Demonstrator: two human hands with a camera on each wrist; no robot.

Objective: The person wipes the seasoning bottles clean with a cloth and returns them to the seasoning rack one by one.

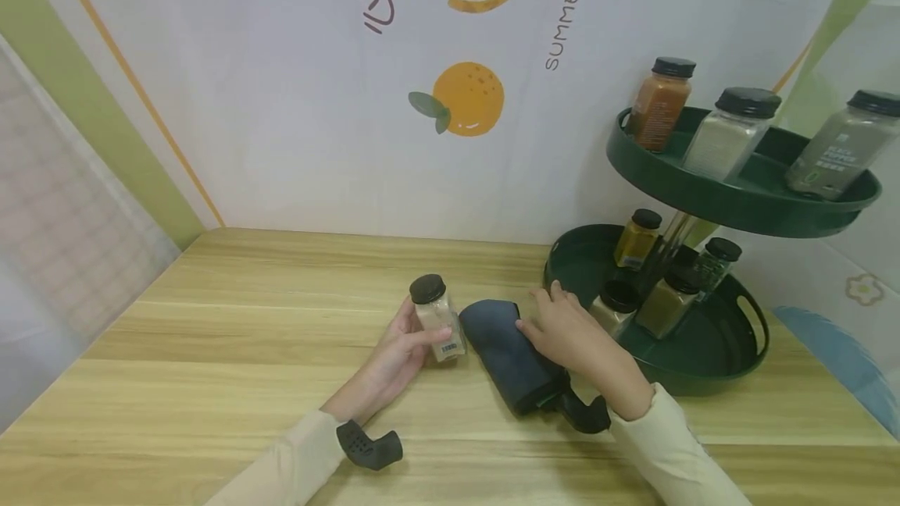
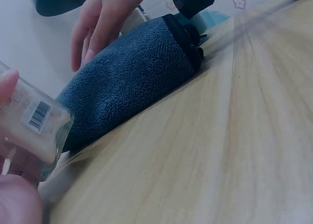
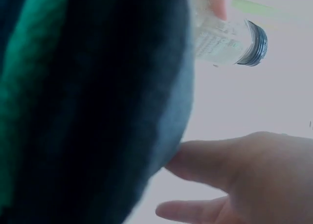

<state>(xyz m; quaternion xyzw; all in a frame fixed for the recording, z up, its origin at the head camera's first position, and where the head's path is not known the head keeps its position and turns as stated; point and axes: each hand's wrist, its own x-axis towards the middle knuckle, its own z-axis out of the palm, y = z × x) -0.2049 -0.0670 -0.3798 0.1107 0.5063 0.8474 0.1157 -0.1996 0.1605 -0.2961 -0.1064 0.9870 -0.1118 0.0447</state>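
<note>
My left hand grips a clear spice jar with a black lid, its thumb across the front. Pale contents and a small barcode label show on the jar, which tilts slightly over the table. To its right lies a folded dark blue towel, with a fuzzy surface in the left wrist view. My right hand is over the towel's far right edge, fingers loosely spread. In the right wrist view its thumb is right at the towel's edge, and nothing is held between the fingers.
A dark green two-tier round rack stands at the right, close beside my right forearm. Several jars stand on both tiers, among them a jar of orange-brown powder. A printed white cloth hangs behind the wooden table.
</note>
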